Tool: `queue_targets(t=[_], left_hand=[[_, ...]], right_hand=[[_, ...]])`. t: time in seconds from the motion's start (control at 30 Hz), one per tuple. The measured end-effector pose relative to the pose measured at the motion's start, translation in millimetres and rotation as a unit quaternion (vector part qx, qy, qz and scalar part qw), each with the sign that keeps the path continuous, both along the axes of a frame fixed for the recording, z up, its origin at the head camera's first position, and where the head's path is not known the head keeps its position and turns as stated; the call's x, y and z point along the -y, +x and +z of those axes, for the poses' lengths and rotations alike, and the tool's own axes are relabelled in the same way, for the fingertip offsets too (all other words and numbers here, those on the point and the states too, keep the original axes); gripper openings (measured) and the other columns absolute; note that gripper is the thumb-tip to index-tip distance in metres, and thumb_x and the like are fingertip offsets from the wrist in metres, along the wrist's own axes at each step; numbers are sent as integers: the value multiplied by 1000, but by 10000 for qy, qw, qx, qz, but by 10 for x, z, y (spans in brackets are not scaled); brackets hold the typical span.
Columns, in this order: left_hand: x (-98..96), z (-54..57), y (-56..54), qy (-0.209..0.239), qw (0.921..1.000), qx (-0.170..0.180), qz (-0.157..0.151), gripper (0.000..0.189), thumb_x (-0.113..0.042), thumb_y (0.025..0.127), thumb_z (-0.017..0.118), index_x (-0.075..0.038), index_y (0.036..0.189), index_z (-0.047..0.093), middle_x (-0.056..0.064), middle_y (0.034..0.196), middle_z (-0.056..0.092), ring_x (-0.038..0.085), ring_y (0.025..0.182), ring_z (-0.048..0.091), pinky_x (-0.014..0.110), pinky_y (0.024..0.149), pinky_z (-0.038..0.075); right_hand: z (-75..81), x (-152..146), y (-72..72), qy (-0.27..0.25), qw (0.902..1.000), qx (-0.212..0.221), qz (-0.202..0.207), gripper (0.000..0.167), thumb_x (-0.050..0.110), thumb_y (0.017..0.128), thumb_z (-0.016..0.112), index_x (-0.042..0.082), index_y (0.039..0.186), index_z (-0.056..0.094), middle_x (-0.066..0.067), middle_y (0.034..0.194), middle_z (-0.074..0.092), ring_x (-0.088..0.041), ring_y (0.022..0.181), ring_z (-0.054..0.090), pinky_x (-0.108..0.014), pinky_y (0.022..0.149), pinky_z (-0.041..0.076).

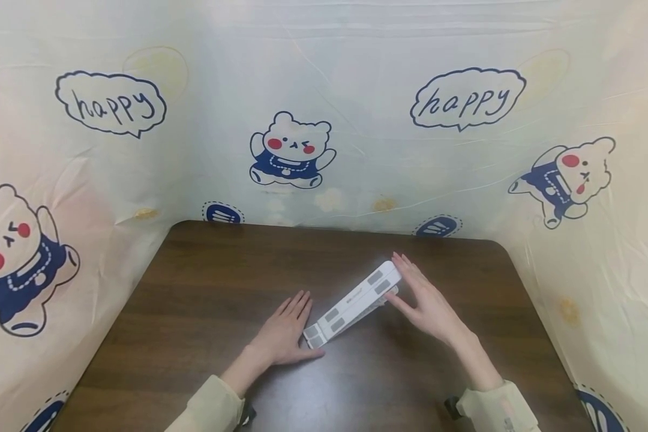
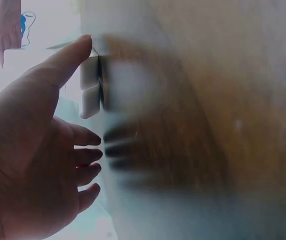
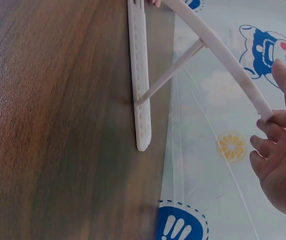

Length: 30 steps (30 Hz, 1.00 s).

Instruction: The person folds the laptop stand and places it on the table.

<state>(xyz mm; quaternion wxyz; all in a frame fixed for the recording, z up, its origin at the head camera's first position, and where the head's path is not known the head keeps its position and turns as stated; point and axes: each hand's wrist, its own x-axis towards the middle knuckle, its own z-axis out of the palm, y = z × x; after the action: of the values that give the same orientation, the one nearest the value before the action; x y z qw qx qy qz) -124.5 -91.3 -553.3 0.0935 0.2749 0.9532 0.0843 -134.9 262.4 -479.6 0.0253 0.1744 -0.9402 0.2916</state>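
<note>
A white folding laptop stand (image 1: pixel 352 302) with grey pads lies diagonally between the hands. Seen from the right wrist, its long upper arm (image 3: pixel 228 57) is raised off the base bar (image 3: pixel 140 75), with a thin strut (image 3: pixel 170 74) joining the two. My left hand (image 1: pixel 282 337) is spread beside the stand's low end, thumb and fingers on either side of it. At the raised end, the fingertips of my right hand (image 1: pixel 433 307) touch the tip of the upper arm; the thumb stands apart. Both hands keep their fingers mostly extended.
The brown wooden table (image 1: pixel 194 288) has rounded far corners. Pale cloth (image 1: pixel 367 54) printed with cartoon bears and "happy" bubbles hangs around its back and sides.
</note>
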Motion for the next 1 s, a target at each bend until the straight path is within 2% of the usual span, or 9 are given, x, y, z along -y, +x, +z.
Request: queue_targets(t=[0.2, 0.43, 0.7, 0.87, 1.0], left_hand=[[67, 14, -40, -6, 9998, 166, 146, 121, -85, 90, 64, 3, 169, 36, 21, 181, 29, 37, 171, 27, 53, 140, 29], [131, 11, -84, 63, 9994, 246, 226, 116, -83, 94, 62, 2, 169, 36, 20, 182, 28, 38, 172, 25, 54, 140, 27], [176, -13, -95, 34, 9994, 294, 203, 95, -68, 107, 55, -2, 171, 34, 18, 183, 27, 37, 172, 24, 56, 140, 26], [178, -22, -78, 28, 9993, 292, 227, 91, -65, 109, 52, -1, 171, 34, 19, 182, 28, 37, 172, 25, 56, 140, 27], [179, -33, -42, 9, 9996, 152, 244, 95, -67, 108, 54, 0, 171, 32, 19, 182, 28, 37, 171, 25, 55, 140, 28]], right_hand=[[16, 21, 30, -61, 9999, 151, -8, 89, 39, 104, 76, 26, 177, 26, -5, 185, 25, -35, 171, 27, -64, 136, 30], [21, 34, 40, -20, 9999, 109, -15, 91, 38, 104, 77, 27, 177, 24, -4, 185, 25, -35, 171, 26, -64, 135, 30], [31, 30, 46, 72, 10000, 52, 26, 93, 37, 103, 78, 28, 177, 23, -4, 185, 24, -35, 171, 27, -64, 135, 30], [22, 26, 12, 168, 9997, -136, 103, 84, 31, 107, 73, 21, 176, 27, -7, 184, 28, -36, 170, 30, -63, 135, 30], [3, 32, -70, 217, 9989, -396, 136, 73, 24, 110, 68, 12, 173, 34, -10, 181, 34, -35, 169, 32, -55, 138, 27]])
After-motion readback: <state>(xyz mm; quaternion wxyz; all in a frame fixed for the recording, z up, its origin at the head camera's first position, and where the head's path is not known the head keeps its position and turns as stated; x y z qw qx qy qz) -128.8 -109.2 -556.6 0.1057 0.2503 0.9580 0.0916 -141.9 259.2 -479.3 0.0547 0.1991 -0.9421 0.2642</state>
